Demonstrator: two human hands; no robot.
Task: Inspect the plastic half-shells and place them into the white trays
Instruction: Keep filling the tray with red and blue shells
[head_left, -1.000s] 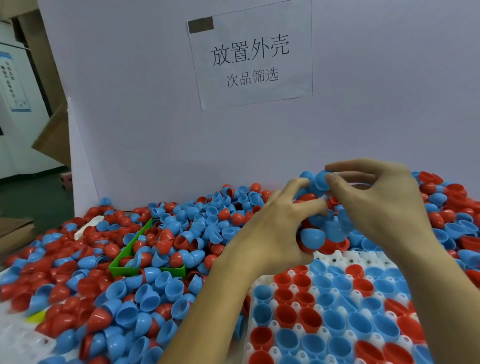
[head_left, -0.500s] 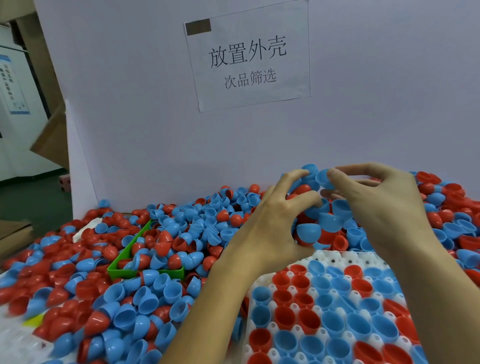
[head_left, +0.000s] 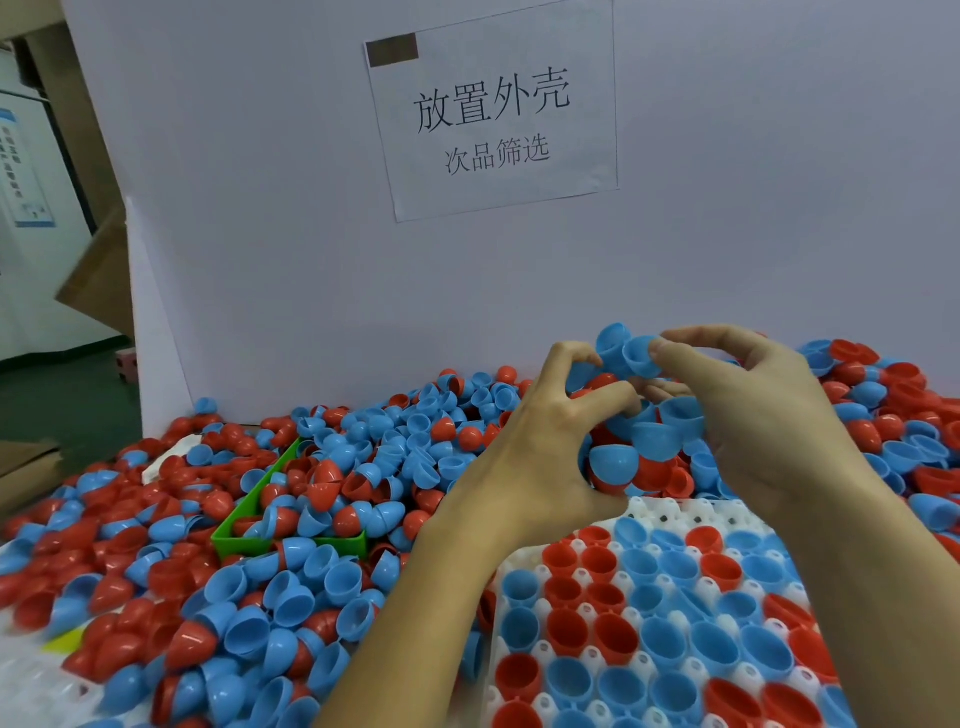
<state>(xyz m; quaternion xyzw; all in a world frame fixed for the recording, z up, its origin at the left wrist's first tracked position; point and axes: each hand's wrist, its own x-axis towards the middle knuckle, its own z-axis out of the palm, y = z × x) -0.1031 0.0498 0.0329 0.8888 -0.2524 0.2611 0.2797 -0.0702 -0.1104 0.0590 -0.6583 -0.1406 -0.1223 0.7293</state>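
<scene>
A big heap of red and blue half-shells covers the table. My right hand pinches a blue half-shell between thumb and forefinger at the top of the pile, and more blue shells sit under its curled fingers. My left hand is curled beside it, with a blue half-shell against its palm and its fingertips among the shells. Below both hands lies the white tray, its cups mostly filled with red and blue shells.
A green bin holding shells sits half buried left of my left forearm. A white board with a printed paper sign stands right behind the heap. Part of another white tray shows at the bottom left.
Both hands have stayed at the top of the pile, working shells between the fingers. My right hand now holds the blue shell a little higher, and my left thumb has curled in.
</scene>
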